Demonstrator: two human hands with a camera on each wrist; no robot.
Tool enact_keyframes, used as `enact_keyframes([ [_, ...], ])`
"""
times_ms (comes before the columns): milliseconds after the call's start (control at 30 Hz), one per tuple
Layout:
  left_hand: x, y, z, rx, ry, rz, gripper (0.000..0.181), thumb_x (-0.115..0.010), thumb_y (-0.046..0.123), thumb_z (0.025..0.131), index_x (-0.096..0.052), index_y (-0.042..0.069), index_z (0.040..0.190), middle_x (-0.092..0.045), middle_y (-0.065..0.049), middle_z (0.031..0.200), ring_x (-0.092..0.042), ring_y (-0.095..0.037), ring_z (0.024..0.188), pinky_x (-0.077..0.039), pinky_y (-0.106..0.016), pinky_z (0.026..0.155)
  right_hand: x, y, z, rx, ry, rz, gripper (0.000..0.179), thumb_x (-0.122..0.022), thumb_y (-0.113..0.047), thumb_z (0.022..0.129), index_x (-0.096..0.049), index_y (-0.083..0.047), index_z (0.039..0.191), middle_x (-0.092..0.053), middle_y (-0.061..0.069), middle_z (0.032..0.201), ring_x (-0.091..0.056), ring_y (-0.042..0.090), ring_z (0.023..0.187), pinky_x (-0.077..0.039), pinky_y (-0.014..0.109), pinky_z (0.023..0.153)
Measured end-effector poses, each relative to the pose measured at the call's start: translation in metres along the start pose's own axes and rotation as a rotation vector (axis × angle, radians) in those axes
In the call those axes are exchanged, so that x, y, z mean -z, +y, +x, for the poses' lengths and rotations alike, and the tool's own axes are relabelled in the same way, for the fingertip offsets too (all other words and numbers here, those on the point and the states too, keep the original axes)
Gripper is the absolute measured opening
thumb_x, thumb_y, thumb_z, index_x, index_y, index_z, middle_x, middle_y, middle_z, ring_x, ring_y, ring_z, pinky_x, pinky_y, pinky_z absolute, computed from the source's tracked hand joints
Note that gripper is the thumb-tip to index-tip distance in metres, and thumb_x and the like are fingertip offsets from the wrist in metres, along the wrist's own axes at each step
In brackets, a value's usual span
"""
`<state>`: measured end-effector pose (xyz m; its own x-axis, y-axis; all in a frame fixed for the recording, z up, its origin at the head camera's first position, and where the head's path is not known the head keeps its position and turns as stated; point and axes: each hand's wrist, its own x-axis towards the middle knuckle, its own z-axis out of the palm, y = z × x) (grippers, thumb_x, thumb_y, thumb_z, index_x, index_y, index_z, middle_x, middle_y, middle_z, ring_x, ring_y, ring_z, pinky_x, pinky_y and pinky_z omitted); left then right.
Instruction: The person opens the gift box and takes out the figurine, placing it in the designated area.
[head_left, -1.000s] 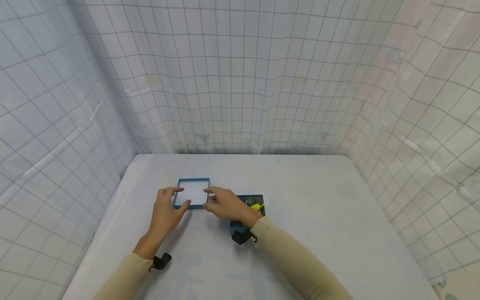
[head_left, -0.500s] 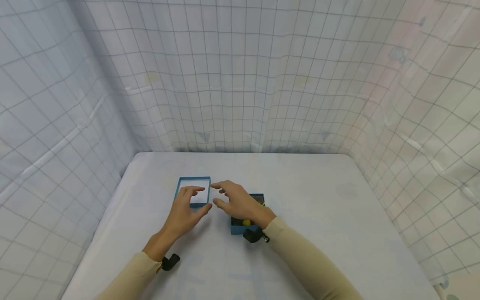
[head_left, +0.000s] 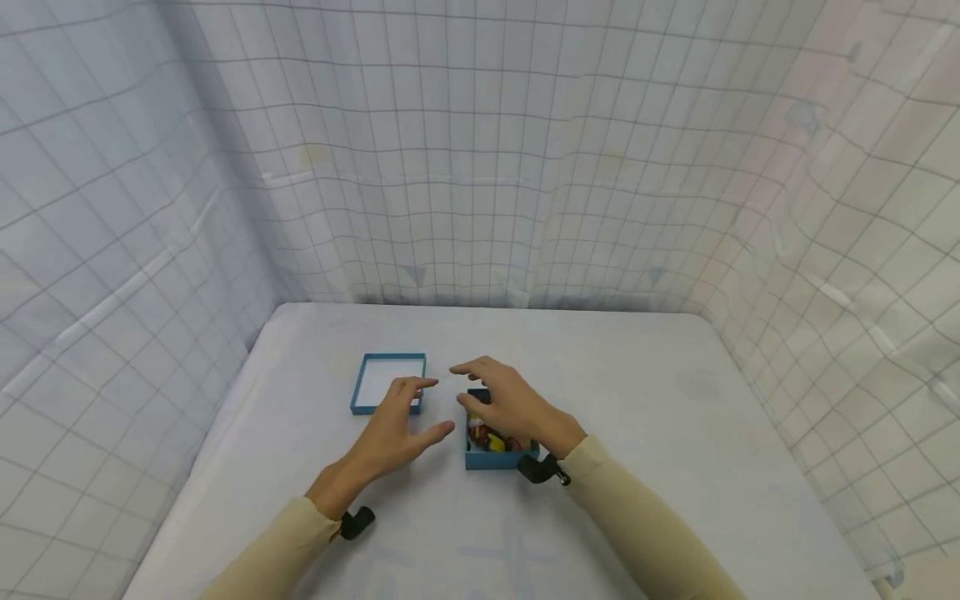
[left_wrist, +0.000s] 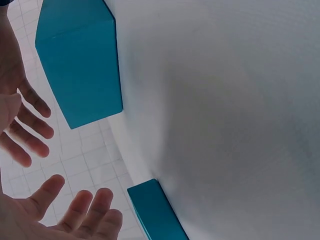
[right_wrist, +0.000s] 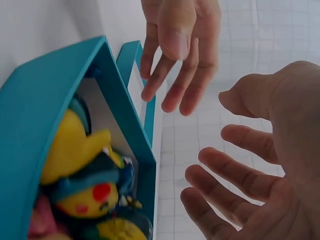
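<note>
A teal box [head_left: 501, 461] stands on the white table, filled with small colourful toy figures [right_wrist: 90, 197], yellow ones among them. To its left lies a shallow teal box lid [head_left: 386, 410], inner side up. My right hand [head_left: 513, 404] hovers over the box, fingers spread, holding nothing, and hides part of the contents. Between lid and box my left hand [head_left: 393, 433] hangs in the air, thumb apart from the fingers, also holding nothing; in the head view it covers the lid's near right corner. The two hands face each other without touching.
A white cloth covers the table [head_left: 637, 400]. Checked white curtains [head_left: 480, 167] enclose it at the back and on both sides. A small black camera sits on each wrist, the right one [head_left: 538, 468] close to the box's front right corner.
Both hands have moved to the right, away from the lid, the left leaving its place over it. The lid stays where it lies, and more of the toy figures show in the box.
</note>
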<state>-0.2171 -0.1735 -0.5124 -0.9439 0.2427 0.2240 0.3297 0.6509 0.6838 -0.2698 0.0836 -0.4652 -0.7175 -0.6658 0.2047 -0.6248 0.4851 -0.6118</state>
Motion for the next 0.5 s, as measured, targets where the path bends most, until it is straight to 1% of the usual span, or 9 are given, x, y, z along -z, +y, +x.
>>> enact_keyframes([
  [67, -0.002, 0.002, 0.001, 0.004, -0.032, -0.006, 0.082, -0.092, 0.041, 0.103, -0.055, 0.007, 0.168, -0.054, -0.025, 0.167, -0.064, -0.046, 0.147, -0.058, -0.069, 0.119, 0.005, 0.003, -0.004, 0.007, 0.005, -0.017, 0.05, -0.072, -0.023, 0.118, -0.063, -0.009, 0.165, -0.067, 0.014, 0.164, -0.07, 0.04, 0.147, -0.061, 0.055, 0.122],
  [267, -0.01, 0.007, 0.005, -0.011, -0.123, -0.035, 0.098, -0.093, 0.051, 0.1, -0.047, 0.008, 0.175, -0.048, -0.023, 0.174, -0.06, -0.046, 0.155, -0.055, -0.07, 0.125, 0.019, 0.012, -0.017, 0.008, -0.001, -0.073, 0.049, -0.074, -0.023, 0.117, -0.064, -0.01, 0.163, -0.067, 0.012, 0.163, -0.07, 0.039, 0.146, -0.061, 0.056, 0.122],
  [400, -0.017, 0.009, 0.006, -0.011, -0.169, -0.041, 0.107, -0.093, 0.058, 0.097, -0.042, 0.01, 0.179, -0.045, -0.02, 0.178, -0.055, -0.045, 0.161, -0.052, -0.07, 0.128, 0.027, 0.015, -0.024, 0.012, -0.019, -0.1, 0.051, -0.075, -0.022, 0.116, -0.064, -0.01, 0.164, -0.068, 0.013, 0.161, -0.07, 0.038, 0.144, -0.061, 0.057, 0.121],
  [500, -0.022, 0.011, 0.007, -0.012, -0.196, -0.04, 0.112, -0.094, 0.06, 0.096, -0.038, 0.011, 0.181, -0.042, -0.02, 0.18, -0.052, -0.046, 0.164, -0.051, -0.071, 0.129, 0.032, 0.017, -0.028, 0.015, -0.038, -0.115, 0.052, -0.077, -0.022, 0.115, -0.064, -0.009, 0.164, -0.068, 0.014, 0.159, -0.069, 0.038, 0.143, -0.061, 0.058, 0.12],
])
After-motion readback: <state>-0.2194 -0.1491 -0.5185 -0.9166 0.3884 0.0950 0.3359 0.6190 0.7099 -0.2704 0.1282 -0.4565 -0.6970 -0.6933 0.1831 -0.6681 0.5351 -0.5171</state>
